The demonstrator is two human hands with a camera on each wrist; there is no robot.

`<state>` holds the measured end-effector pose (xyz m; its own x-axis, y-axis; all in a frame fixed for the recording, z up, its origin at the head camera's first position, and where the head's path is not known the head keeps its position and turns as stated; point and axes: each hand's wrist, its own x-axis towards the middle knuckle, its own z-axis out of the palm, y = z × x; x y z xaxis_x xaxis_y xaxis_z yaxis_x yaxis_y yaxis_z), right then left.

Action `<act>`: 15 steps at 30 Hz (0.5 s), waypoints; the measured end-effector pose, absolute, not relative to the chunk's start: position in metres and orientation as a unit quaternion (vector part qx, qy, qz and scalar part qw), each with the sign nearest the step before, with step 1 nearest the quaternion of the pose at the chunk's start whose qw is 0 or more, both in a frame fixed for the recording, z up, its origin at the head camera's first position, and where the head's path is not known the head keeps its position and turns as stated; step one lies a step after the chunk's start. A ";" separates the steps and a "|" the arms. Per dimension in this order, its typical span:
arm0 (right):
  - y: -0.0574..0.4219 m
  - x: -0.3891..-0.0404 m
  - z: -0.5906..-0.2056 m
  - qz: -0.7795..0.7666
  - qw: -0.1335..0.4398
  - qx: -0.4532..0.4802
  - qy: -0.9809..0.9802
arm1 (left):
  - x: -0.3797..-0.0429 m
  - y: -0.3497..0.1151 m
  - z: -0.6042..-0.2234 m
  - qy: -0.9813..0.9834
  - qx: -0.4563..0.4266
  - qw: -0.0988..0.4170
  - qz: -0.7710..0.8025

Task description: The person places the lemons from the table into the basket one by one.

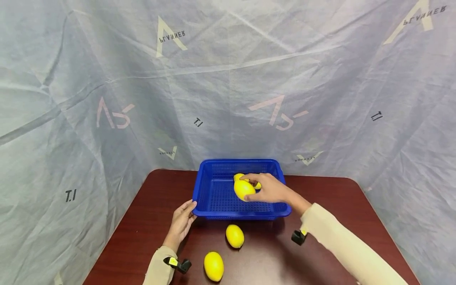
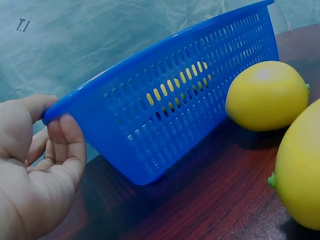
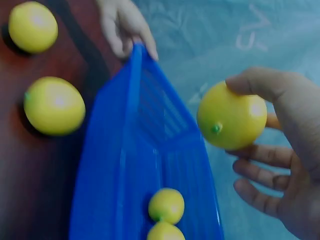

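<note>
One right hand over basket; fingers around lemon

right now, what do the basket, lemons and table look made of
Basket: likely plastic, smooth, with moulded slots. Lemons: perhaps plastic or foam imitations, faintly glossy, with green nubs. Table: wood or laminate, unclear which; streaky reddish-brown grain, polished sheen.

Head cam faces fwd & down; wrist views (v. close) share basket.

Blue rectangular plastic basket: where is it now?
In the head view, the basket is at the red table's far centre, beyond a yellow oval lemon, its near left corner pinched by the left hand.
</note>
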<state>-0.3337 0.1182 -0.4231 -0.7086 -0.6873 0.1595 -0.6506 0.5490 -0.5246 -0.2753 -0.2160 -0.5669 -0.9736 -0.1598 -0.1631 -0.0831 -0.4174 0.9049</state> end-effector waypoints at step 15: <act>0.087 -0.425 -0.443 -0.239 0.108 -0.377 0.888 | -0.273 -0.215 -0.566 -0.548 0.119 0.019 -0.827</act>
<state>-0.4246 0.0869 -0.4427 -0.6924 -0.7214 -0.0120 -0.6183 0.6019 -0.5053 -0.2735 -0.2149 -0.5661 -0.9708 -0.1630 -0.1761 -0.0987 -0.3977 0.9122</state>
